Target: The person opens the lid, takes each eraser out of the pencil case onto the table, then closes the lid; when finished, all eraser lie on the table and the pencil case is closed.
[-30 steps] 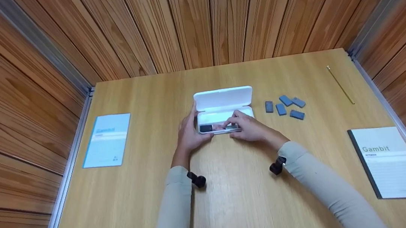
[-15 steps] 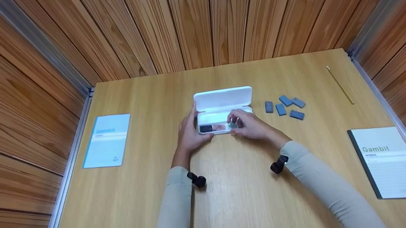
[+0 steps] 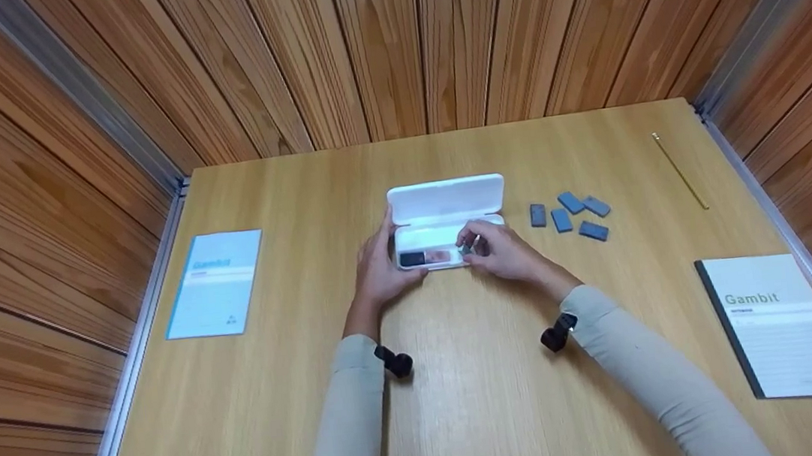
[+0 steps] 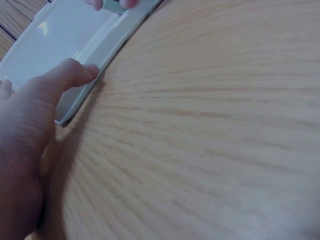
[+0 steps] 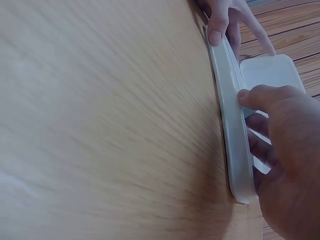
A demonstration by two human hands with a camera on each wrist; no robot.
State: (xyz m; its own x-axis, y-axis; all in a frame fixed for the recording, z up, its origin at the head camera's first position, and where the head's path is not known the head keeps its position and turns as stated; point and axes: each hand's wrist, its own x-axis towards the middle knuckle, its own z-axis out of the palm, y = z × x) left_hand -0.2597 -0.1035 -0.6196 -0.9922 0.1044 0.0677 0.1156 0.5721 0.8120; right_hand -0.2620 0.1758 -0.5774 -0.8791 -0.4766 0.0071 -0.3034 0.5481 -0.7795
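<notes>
A white pencil case (image 3: 449, 232) lies with its lid raised in the middle of the table. My left hand (image 3: 380, 267) grips its left end, the thumb (image 4: 80, 73) on the front rim and the fingers along the side and back. Over the right part of the tray, my right hand (image 3: 503, 249) pinches a small pale-green block (image 4: 114, 6) between thumb and fingers; the hand partly hides it. At the tray's left end lie a black block (image 3: 412, 258) and, beside it, a pinkish piece (image 3: 438, 256) whose kind I cannot tell.
Several blue-grey blocks (image 3: 561, 221) lie loose right of the case. Farther right is a thin gold pencil-like stick (image 3: 681, 172). A light-blue notebook (image 3: 214, 284) lies at left, a larger dark-spined notebook (image 3: 786, 324) at right. Wood-panelled walls border the table.
The right hand's fingers have drawn back from over the pinkish piece to the right and now pinch the green block. The left hand keeps its grip on the case.
</notes>
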